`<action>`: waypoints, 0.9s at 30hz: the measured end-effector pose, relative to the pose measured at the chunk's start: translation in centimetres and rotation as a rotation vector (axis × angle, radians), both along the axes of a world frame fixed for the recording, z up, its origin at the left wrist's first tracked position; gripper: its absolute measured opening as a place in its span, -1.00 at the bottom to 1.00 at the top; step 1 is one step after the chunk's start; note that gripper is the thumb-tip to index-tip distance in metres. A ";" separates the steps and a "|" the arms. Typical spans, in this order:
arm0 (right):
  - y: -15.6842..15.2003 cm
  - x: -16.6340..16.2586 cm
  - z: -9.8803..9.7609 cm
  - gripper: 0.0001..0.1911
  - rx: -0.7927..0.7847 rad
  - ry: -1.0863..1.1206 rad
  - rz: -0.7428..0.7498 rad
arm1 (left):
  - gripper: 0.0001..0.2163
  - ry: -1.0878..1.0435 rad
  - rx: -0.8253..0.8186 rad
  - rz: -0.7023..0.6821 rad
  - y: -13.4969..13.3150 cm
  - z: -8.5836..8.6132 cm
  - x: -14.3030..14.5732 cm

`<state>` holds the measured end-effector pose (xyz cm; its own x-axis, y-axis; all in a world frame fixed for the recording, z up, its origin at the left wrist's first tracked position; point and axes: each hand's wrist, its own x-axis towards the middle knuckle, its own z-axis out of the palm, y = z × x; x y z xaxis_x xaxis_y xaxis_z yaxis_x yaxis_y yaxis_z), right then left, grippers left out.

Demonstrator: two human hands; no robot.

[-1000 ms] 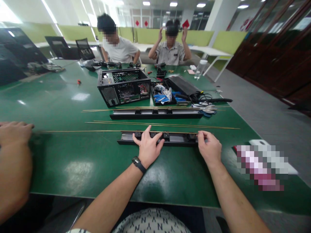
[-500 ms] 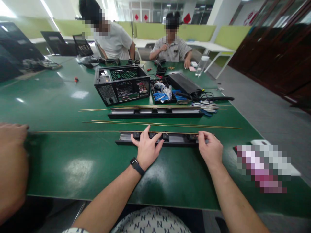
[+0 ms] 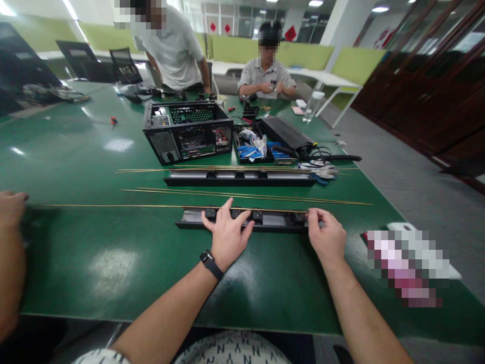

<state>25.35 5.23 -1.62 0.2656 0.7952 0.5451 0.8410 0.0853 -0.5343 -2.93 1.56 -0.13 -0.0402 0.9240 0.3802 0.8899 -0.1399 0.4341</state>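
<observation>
My left hand, with a dark watch on the wrist, lies with fingers spread across a black rail. Dark blocks sit in the rail's grey channel. A long thin brass-coloured rod runs along its far edge, past my left fingertips. Thumb and forefinger of my right hand pinch the rod's right end, at the right end of the rail. At the far left another person's hand is by the rod's other end; whether it grips the rod I cannot tell.
Two more rods lie beyond the rail, then a second black rail with rods over it. Farther back are an open computer case, gloves and cables. A blurred pink item lies right. Two people are across the table.
The standing person at the back has risen higher. The seated person has brought both hands together. The hand at far left has shifted outward, leftward. My hands keep nearly the same pose.
</observation>
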 end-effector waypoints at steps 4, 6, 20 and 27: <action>0.0 0.0 0.1 -0.61 -0.008 -0.008 -0.001 | -0.76 -0.002 0.003 0.000 0.0 0.0 0.0; 0.0 0.0 0.1 -0.61 -0.005 -0.014 -0.002 | -0.76 -0.005 0.001 -0.002 0.0 0.0 0.0; 0.1 0.0 0.5 -0.58 0.003 -0.003 0.001 | -0.76 0.020 0.038 -0.012 0.2 -0.4 -0.2; 0.2 -0.2 0.6 -0.57 -0.028 0.034 0.014 | -0.76 0.012 0.033 -0.007 0.3 -0.3 -0.2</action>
